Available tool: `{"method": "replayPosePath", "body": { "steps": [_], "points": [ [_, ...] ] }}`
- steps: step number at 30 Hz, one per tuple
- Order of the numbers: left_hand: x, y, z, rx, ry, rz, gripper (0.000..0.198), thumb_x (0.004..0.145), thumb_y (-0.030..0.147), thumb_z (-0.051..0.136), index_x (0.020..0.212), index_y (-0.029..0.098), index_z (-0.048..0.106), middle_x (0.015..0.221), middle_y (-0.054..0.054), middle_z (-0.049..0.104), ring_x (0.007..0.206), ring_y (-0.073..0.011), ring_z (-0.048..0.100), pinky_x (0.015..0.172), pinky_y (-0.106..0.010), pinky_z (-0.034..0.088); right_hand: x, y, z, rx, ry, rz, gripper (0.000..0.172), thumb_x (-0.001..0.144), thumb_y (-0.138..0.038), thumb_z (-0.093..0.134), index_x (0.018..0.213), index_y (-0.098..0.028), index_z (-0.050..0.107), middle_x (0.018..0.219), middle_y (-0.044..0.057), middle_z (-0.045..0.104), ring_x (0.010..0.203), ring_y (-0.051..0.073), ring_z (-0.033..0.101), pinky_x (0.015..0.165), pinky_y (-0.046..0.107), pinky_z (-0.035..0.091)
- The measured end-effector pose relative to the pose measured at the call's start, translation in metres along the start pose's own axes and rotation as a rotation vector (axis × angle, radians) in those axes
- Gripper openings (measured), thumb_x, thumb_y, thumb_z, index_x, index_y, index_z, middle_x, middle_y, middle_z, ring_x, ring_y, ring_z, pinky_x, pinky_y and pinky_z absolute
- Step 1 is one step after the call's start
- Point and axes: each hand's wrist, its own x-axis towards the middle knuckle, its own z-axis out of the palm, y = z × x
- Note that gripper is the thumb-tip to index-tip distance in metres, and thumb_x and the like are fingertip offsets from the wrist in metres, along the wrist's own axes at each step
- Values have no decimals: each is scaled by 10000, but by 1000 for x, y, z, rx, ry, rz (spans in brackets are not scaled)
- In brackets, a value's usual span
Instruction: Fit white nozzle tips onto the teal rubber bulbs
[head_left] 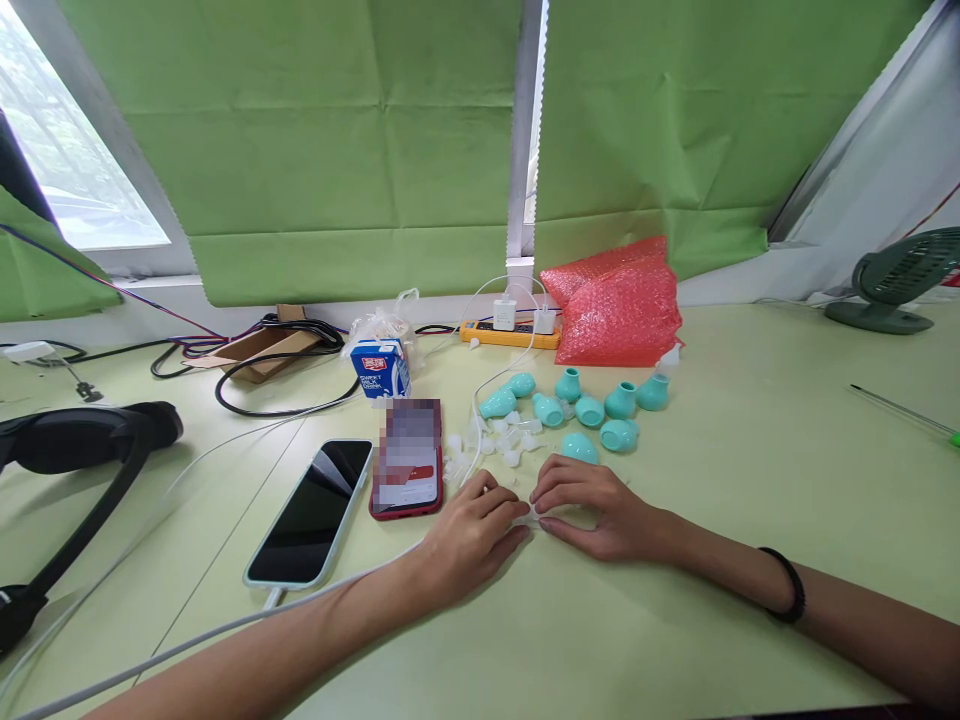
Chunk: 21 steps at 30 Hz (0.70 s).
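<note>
My left hand (474, 532) and my right hand (594, 505) meet above the table, fingertips nearly touching. Between them is a small translucent plastic piece (531, 518), mostly covered by the fingers; its exact shape is hidden. Both hands are closed in a pinch on it. Just beyond my hands lies a loose heap of small whitish translucent plastic pieces (511, 440). Several turquoise bulb-shaped parts (590, 411) with short open necks are scattered behind my right hand, the nearest one (579, 448) close to its knuckles.
Left of my hands lie a red-cased phone (406, 460) and a larger phone (311, 515) on a white cable. Behind stand a blue milk drink carton (381, 368), an orange power strip (480, 333) and red bubble-wrap bags (619, 310). A black headset (90, 440), screwdriver (900, 410) and fan (892, 280) flank them.
</note>
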Motion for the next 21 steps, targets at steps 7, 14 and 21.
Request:
{"method": "replayPosePath", "body": {
  "steps": [7,14,21],
  "points": [
    [1,1,-1,3,12,8,149,823,185,456,886,112,569,787,-75,620,741,-175,442,660,-304,428,-1,-2,3,-30,49,-5,167,726,-146,548,891,-170,552,789,56,583,785,154,515,689,308,462],
    [0,-1,1,3,28,18,141,823,193,460,878,119,567,783,-67,619,739,-169,446,659,-298,429,-1,-1,2,-98,45,-49,122,726,-141,543,841,-167,572,769,58,583,771,154,514,688,314,455],
    [0,-1,1,10,45,31,129,821,187,464,873,121,563,780,-66,617,738,-168,453,655,-294,428,-4,2,4,-108,29,-75,96,709,-105,555,785,-160,579,748,55,578,759,152,498,657,298,445]
  ]
}}
